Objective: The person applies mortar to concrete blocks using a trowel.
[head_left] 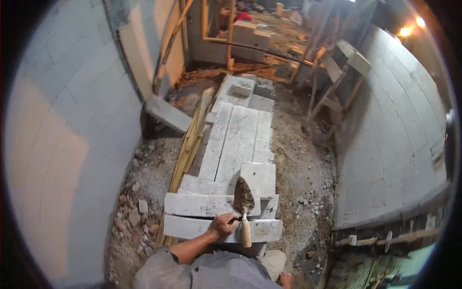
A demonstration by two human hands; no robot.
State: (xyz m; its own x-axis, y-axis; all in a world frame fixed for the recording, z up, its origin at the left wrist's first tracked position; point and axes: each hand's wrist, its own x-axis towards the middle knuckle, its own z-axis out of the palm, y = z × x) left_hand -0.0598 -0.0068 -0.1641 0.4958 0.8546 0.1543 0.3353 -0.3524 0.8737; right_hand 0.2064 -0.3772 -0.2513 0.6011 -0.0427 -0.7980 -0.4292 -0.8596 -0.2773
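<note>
My left hand (224, 227) is closed at the near end of the stacked pale blocks, over the front block (202, 227). Beside its fingertips is the neck of a pointed trowel (244, 193), its blade smeared with dark mortar and its wooden handle toward me. I cannot tell what the fingers hold; a dark bit shows between them and the trowel. A squarish block (262, 178) lies just behind the blade. At the bottom edge, by my knee, only part of my right hand (286, 280) shows, its fingers hidden.
Long pale blocks (236, 130) stretch ahead in a low stack. Wooden boards (192, 139) lie along its left side. Rubble (134, 216) covers the ground there. Block walls (62, 120) stand on both sides, with a wooden trestle (337, 77) at right. A leaning slab (167, 113) is at left.
</note>
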